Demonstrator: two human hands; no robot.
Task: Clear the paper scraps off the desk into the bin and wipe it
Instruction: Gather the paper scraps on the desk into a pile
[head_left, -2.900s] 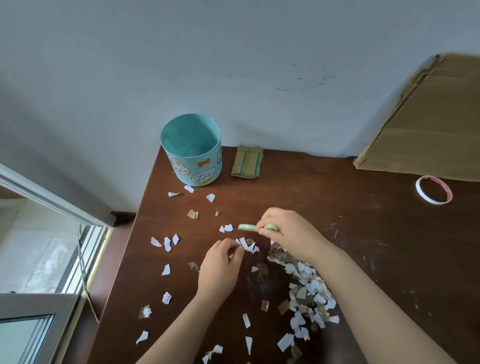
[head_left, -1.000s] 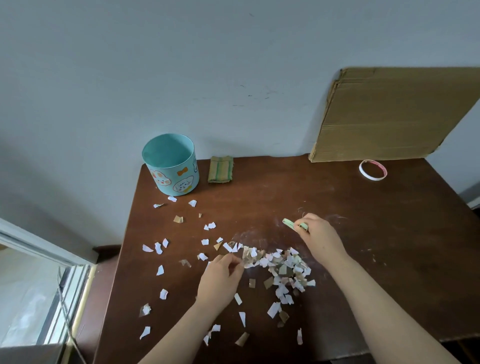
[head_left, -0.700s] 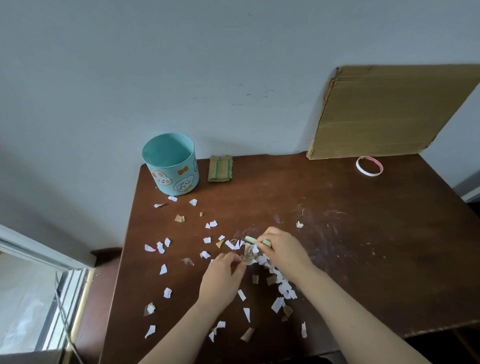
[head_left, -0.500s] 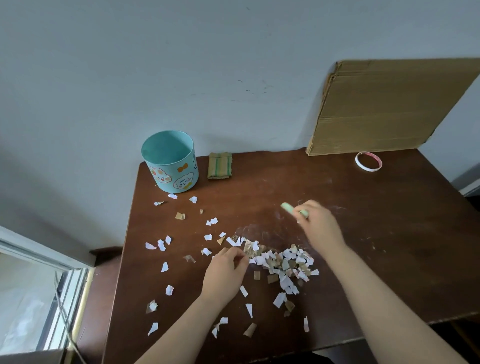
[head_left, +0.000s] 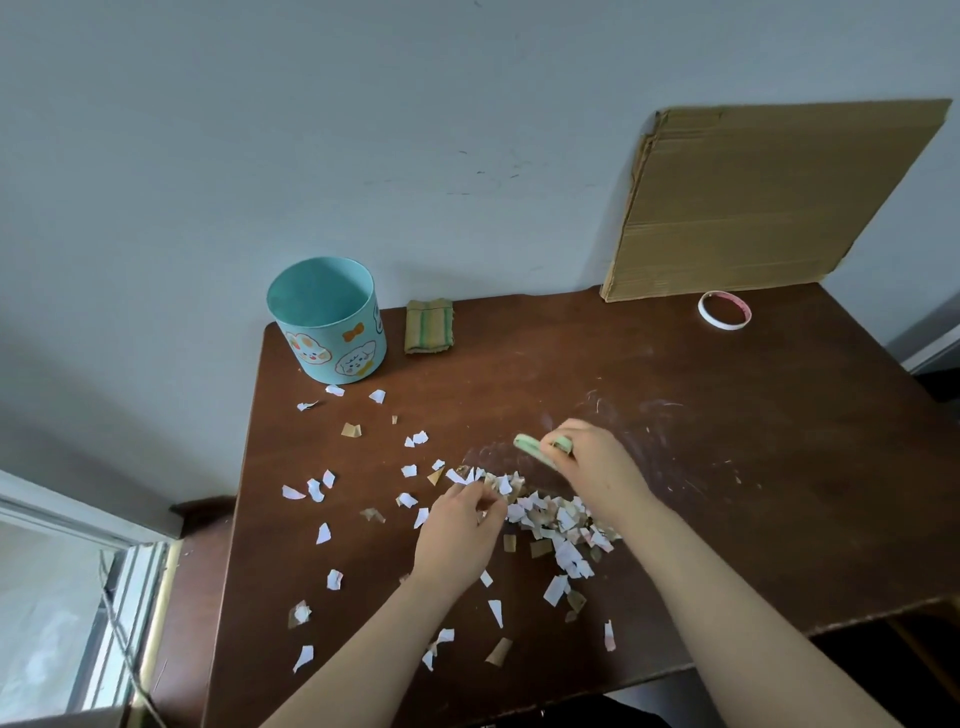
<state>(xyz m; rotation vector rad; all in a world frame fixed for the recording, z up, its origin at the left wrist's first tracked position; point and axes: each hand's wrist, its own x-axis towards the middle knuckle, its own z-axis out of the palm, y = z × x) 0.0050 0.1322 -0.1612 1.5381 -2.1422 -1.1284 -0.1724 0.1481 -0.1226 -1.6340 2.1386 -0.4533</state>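
White and brown paper scraps lie heaped in the middle of the brown desk, and loose ones are scattered to the left and front. My right hand grips a small pale green tool just behind the heap. My left hand rests on the desk at the heap's left end, its curled fingertips touching scraps. A teal bin with cartoon animals stands open at the back left corner. A folded green-striped cloth lies next to it.
A cardboard sheet leans on the wall at the back right, with a roll of tape lying in front of it. The desk's left edge drops toward a window frame. White smears mark the desk right of my hands.
My right hand has swept the green tool back and forth across the desk, drawing scraps into the heap; it now sits closer to the heap. My left hand has stayed by the heap's left end.
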